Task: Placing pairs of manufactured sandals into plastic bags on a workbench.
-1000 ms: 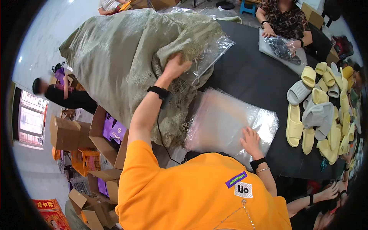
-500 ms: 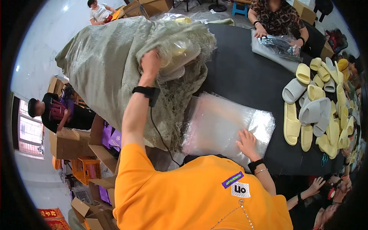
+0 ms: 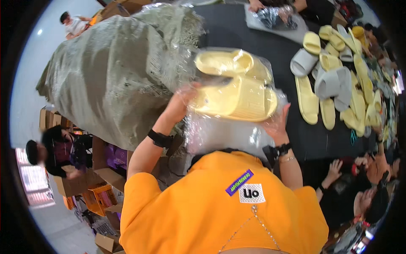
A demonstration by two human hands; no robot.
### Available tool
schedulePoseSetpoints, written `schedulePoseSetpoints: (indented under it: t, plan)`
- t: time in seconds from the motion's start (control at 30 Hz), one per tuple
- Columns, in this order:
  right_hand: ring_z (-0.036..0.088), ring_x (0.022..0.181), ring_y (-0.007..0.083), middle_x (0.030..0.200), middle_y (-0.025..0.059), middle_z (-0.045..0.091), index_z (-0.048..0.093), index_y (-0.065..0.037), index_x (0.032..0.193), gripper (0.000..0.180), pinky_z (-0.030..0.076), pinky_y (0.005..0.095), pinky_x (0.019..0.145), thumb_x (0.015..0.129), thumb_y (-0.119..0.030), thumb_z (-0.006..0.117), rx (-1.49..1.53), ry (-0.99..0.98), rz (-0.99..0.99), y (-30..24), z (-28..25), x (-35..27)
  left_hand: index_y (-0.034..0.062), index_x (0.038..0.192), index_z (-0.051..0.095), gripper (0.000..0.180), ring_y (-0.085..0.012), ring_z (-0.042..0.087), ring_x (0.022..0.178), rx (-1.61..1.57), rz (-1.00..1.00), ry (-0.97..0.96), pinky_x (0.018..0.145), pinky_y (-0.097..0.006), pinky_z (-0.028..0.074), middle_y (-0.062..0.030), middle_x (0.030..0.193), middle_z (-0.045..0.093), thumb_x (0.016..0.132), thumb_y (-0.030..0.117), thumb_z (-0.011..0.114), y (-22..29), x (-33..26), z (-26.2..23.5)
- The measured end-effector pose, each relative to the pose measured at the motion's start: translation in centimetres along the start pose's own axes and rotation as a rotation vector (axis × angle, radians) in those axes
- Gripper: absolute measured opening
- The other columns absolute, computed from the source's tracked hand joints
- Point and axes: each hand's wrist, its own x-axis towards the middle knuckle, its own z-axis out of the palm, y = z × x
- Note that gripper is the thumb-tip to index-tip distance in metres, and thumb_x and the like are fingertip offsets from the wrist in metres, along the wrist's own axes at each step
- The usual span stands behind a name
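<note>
A pair of yellow slippers [image 3: 234, 99], sealed in a crinkled clear plastic bag [image 3: 201, 120], is held up in the centre of the frame, with one slipper above the other. The left-hand end of the bag is clamped by the left hand [image 3: 185, 100], at the heel of the lower slipper. The right-hand end is met by the right hand [image 3: 278, 122] near the toe; its fingers are partly covered by shiny film, so whether they are closed on the bag cannot be told. Below the slippers, a stack of clear bags [image 3: 230, 135] is seen near the orange shirt [image 3: 203, 186]. The left and upper left of the frame are filled by a bulging grey-green woven sack [image 3: 105, 84], its frayed edge turned toward the bagged pair. On the black desk [image 3: 302, 137], loose yellow and grey slippers [image 3: 307, 101] are heaped at the right. At the top, a clear package with dark contents [image 3: 277, 19] is handled by a co-worker's hands [image 3: 256, 5].
</note>
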Motion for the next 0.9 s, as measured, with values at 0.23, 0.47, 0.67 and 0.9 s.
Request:
schedulePoseSetpoints:
  t: [0.23, 0.47, 0.67, 0.9]
  plan:
    - [0.052, 0.105, 0.0256, 0.125, 0.012, 0.045, 0.024, -0.009, 0.138, 0.06, 0.046, 0.0416, 0.082, 0.087, -0.021, 0.053, -0.548, 0.496, -0.081, -2.5, -7.8, -4.0, 0.0069, 0.125, 0.043, 0.042, -0.0214, 0.053, 0.102, 0.03, -0.299, 0.471, 0.083, -0.039, 0.041, -0.0083, 0.113, 0.054, 0.089, 0.026, 0.05, -6.8, -1.1, -3.2]
    - [0.057, 0.091, 0.0187, 0.116, 0.0101, 0.051, 0.03, -0.008, 0.134, 0.054, 0.05, 0.0325, 0.069, 0.086, -0.014, 0.054, -0.864, 0.571, -0.084, -1.4, -9.1, -2.7, 0.0053, 0.119, 0.05, 0.035, -0.0196, 0.05, 0.106, 1.147, 0.455, 0.486, 0.086, -0.036, 0.039, -0.0096, 0.122, 0.048, 0.085, 0.015, 0.053, -1.4, -5.2, -0.5]
    - [0.057, 0.085, 0.0146, 0.11, 0.0066, 0.054, 0.034, -0.012, 0.132, 0.049, 0.05, 0.0298, 0.068, 0.086, -0.012, 0.053, -0.852, 0.597, -0.086, -1.3, -10.0, -2.6, 0.0005, 0.12, 0.049, 0.037, -0.0208, 0.046, 0.112, 0.478, 0.257, 0.252, 0.094, -0.031, 0.035, -0.0114, 0.122, 0.05, 0.084, 0.01, 0.052, 1.7, -3.7, 2.7]
    - [0.055, 0.088, 0.0131, 0.11, 0.0052, 0.054, 0.033, -0.013, 0.133, 0.05, 0.049, 0.0284, 0.068, 0.087, -0.011, 0.053, -0.837, 0.555, -0.02, -1.7, -9.3, -2.2, -0.0002, 0.129, 0.039, 0.044, -0.0175, 0.059, 0.091, 0.242, -0.157, 0.195, 0.075, -0.027, 0.048, -0.0148, 0.116, 0.055, 0.086, 0.005, 0.047, -11.2, 7.2, -2.2]
